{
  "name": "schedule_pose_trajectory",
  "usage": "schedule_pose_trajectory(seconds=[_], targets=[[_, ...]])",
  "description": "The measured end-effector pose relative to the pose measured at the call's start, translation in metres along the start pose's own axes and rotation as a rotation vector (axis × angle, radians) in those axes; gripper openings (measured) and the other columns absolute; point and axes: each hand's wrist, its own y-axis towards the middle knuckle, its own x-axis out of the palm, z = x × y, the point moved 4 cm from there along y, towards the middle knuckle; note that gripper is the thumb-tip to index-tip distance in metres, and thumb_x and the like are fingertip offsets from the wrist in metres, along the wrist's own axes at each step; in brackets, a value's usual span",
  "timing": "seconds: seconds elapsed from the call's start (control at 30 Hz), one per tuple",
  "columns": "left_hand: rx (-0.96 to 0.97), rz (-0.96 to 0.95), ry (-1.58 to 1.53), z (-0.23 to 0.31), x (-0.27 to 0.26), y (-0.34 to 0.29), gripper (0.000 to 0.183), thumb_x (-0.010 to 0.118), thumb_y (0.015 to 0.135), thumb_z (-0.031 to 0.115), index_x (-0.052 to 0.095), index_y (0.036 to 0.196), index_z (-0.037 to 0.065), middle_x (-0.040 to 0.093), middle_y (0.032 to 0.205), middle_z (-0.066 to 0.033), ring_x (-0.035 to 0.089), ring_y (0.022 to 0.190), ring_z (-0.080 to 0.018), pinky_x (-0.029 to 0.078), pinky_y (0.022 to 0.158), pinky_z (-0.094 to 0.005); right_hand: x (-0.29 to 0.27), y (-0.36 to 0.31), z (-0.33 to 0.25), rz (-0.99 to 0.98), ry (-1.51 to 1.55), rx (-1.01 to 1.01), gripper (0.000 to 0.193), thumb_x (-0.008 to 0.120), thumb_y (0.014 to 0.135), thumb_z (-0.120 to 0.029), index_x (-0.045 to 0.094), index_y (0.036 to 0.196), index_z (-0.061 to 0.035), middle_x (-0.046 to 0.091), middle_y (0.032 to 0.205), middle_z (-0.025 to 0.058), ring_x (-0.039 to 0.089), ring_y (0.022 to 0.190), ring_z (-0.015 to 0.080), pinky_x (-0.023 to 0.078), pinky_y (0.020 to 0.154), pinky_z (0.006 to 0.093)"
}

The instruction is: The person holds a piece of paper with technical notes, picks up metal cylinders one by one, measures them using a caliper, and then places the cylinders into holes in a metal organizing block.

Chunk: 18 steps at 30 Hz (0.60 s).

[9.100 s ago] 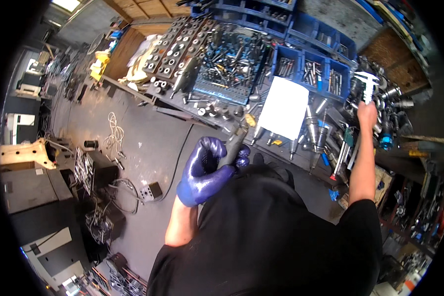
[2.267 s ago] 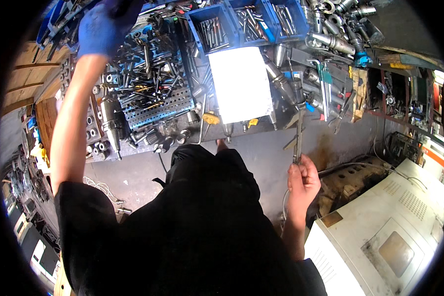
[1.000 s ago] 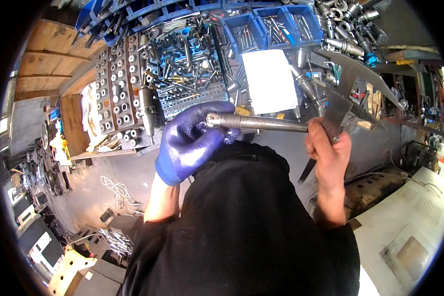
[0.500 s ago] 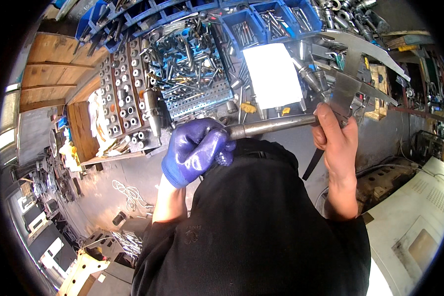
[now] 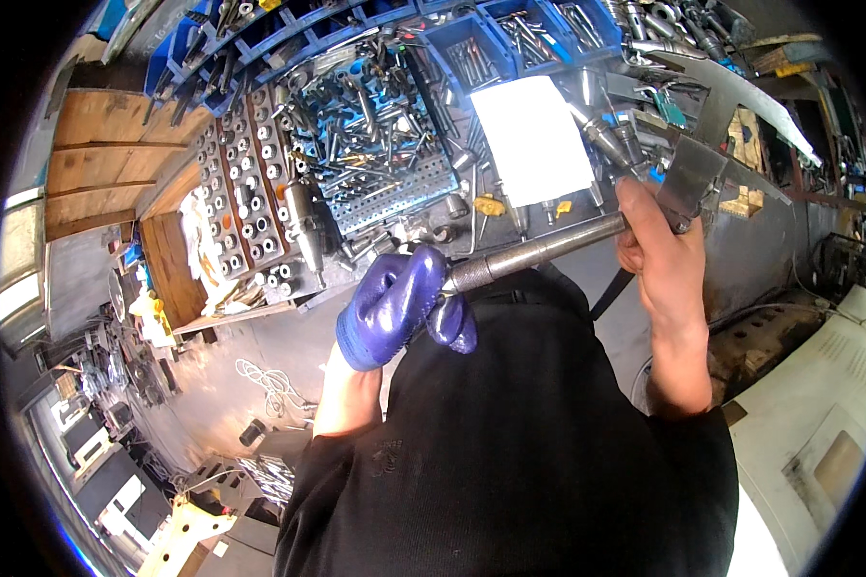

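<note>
A long, worn steel bar (image 5: 544, 248) lies slantwise in front of my body, its right end higher in the picture. My left hand (image 5: 394, 303), in a shiny purple glove, is closed around the bar's left end. At the other end, my bare right hand (image 5: 659, 226) has its thumb along the bar and its fingers curled under. A large flat steel tool that looks like a caliper (image 5: 695, 176) is also in the right hand, its long arms reaching up and right. The fingers hide how the bar and caliper meet. A dark strip hangs below this hand.
Beyond my hands is a bench with a blue tray (image 5: 394, 188) of drill bits and cutters, blue bins (image 5: 467, 60), a rack of collets (image 5: 245, 183) and a white paper sheet (image 5: 532, 139). Tapered tool holders (image 5: 601, 139) lie beside the paper. A pale machine cover (image 5: 818, 462) stands at right.
My left hand has moved right and toward my body, so the bar slants more steeply. The right hand and caliper have shifted slightly right. Both hands keep their hold.
</note>
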Motion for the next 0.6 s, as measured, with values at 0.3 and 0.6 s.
schedule_pose_trajectory(seconds=[0.3, 0.6], targets=[[0.144, 0.115, 0.254, -0.032, -0.029, -0.009, 0.031, 0.047, 0.105, 0.020, 0.061, 0.095, -0.006, 0.053, 0.056, -0.0096, 0.058, 0.053, -0.0189, 0.047, 0.052, -0.0320, 0.000, 0.004, -0.001, 0.013, -0.009, -0.009, 0.015, 0.070, 0.092, -0.019, 0.064, 0.090, -0.0054, 0.045, 0.055, -0.0053, 0.034, 0.042, 0.0019, 0.022, 0.042, 0.0218], [0.170, 0.106, 0.400, -0.001, -0.004, 0.006, 0.043, 0.038, 0.107, 0.028, 0.058, 0.085, -0.003, 0.045, 0.051, -0.0070, 0.053, 0.040, -0.0210, 0.042, 0.041, -0.0329, -0.004, 0.005, 0.000, 0.007, -0.013, -0.039, 0.014, 0.070, 0.093, -0.018, 0.065, 0.093, -0.0048, 0.045, 0.054, -0.0061, 0.034, 0.041, 0.0022, 0.022, 0.041, 0.0217]])
